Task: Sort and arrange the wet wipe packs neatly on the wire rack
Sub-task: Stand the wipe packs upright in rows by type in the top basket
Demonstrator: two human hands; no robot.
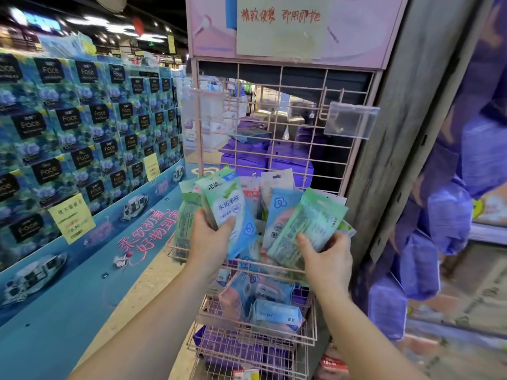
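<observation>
A pink wire rack (277,111) stands in front of me with stacked baskets. Over its top basket, my left hand (211,239) grips a green-and-white wet wipe pack (223,198), held upright with its front facing me, and blue packs sit behind it. My right hand (327,259) holds a green wet wipe pack (307,229) tilted with its printed back showing. Between them stand a blue pack (279,212) and a white one (274,182) in the basket. Along the basket's left side, more green packs (185,220) stand on edge.
The lower basket (208,314) holds blue and pink wipe packs (274,314); a third basket below holds purple packs. A clear price tag holder (349,122) juts from the grid. Blue tissue boxes (82,119) wall the left; purple packs (444,215) hang at right.
</observation>
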